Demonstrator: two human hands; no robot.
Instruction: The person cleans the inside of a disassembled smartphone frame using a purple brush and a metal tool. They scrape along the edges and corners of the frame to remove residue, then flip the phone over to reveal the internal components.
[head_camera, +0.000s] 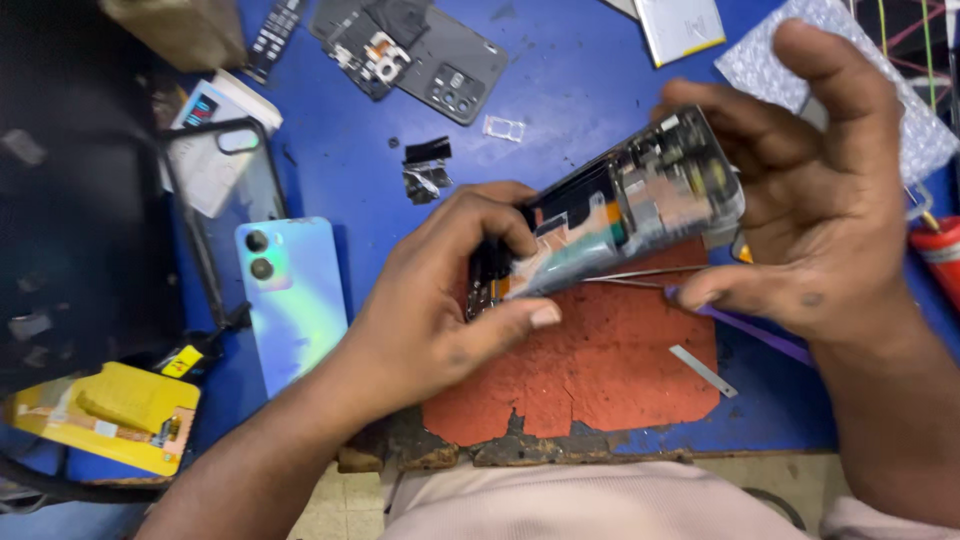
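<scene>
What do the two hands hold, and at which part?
Both hold an opened phone: the left hand grips its lower end, the right hand its upper end by the camera.

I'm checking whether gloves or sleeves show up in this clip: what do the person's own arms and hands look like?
Both are bare. The left hand and right hand wear no gloves, rings or watch, and both forearms are uncovered with no sleeve in view. The fingers have short nails. A small dark mark sits on the right hand near the wrist.
</scene>
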